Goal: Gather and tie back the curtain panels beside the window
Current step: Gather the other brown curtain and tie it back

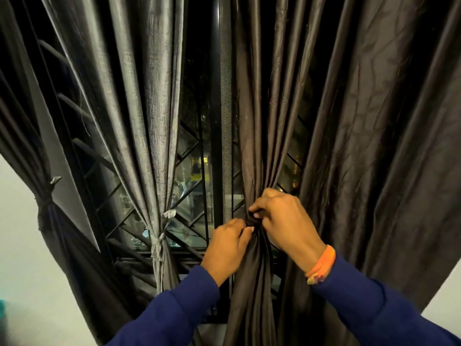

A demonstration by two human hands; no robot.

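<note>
A dark brown curtain panel (252, 136) hangs right of the window's centre bar, bunched into a narrow bundle at waist height. My left hand (224, 245) pinches the bundle from the left. My right hand (284, 221) grips it from the right, fingers curled on a dark tie or knot (250, 220) at the pinch point. A grey curtain panel (154, 116) to the left is gathered and bound with a grey tie (159, 242). At the far left another dark panel (27, 136) is cinched by a dark tie (46, 204).
A wide dark brown panel (374, 146) hangs loose on the right. Behind the curtains is a window with a black diagonal grille (189, 146) and a vertical frame bar (225, 121). White wall (17, 258) shows at the lower left and lower right.
</note>
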